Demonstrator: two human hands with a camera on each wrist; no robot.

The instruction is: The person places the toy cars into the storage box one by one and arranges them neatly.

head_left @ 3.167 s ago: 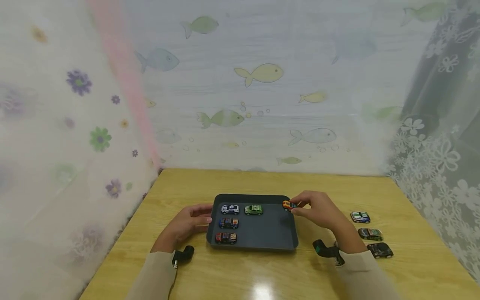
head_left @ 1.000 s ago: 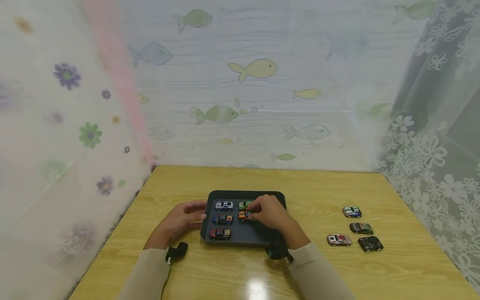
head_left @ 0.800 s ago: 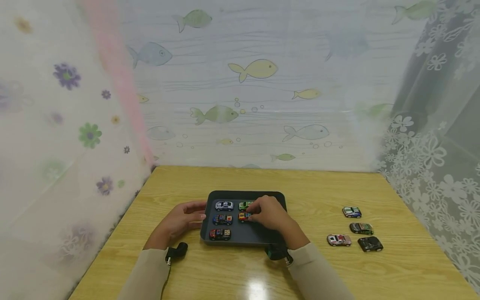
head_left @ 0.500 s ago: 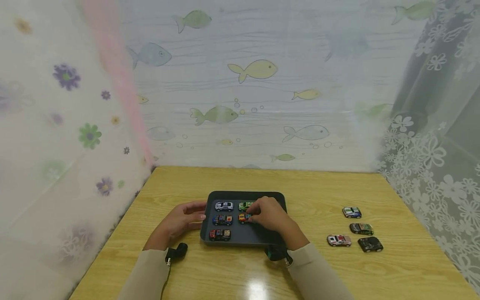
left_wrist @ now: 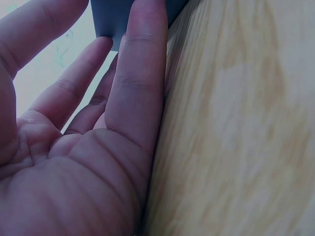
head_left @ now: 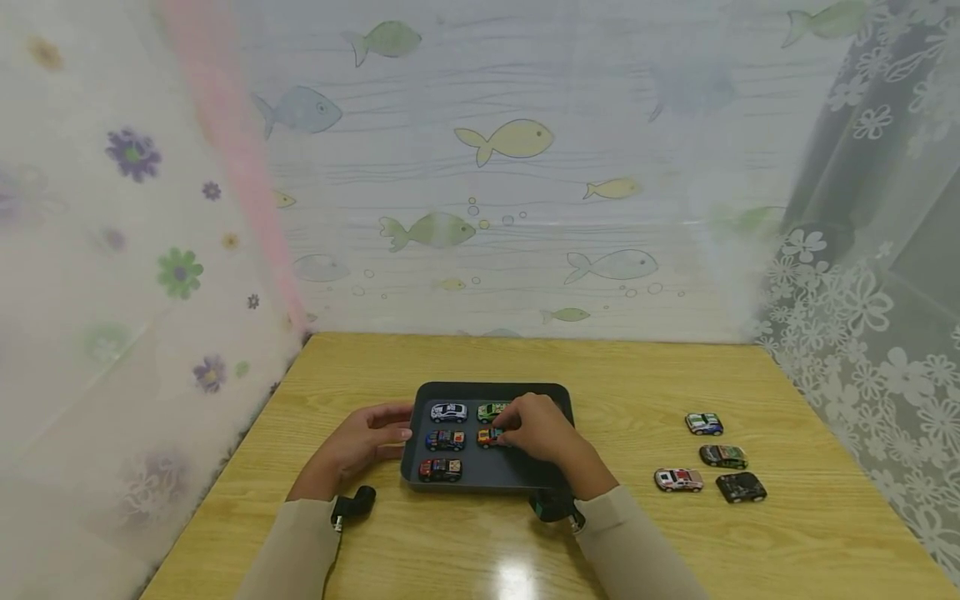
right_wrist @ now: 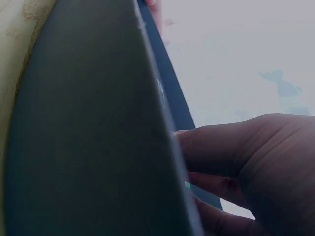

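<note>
A dark grey tray (head_left: 487,481) lies on the table, also visible as a blue-grey wall (left_wrist: 110,19) in the left wrist view. My left hand (head_left: 360,442) touches its left side with fairly straight fingers. Over the tray, my right hand (head_left: 542,429) pinches a red-and-yellow toy car (head_left: 487,437), partly covered by the fingers. Just behind that car stands a green toy car (head_left: 489,412), also partly hidden. Down the tray's left side stand a white car (head_left: 448,412), a blue car (head_left: 445,440) and a red-and-black car (head_left: 439,469). In the right wrist view, the tray's wall hides the held car.
On the table (head_left: 600,550) to the right are a white-and-green car (head_left: 703,424), a dark green car (head_left: 723,456), a white-and-red car (head_left: 678,480) and a black car (head_left: 741,487). Fish-patterned curtains (head_left: 510,217) hang behind the table.
Since the earliest frame my right hand has carried the red-and-yellow car leftward from the tray's right edge to in front of the green car. Lately it shifted slightly nearer me. My left hand stays put.
</note>
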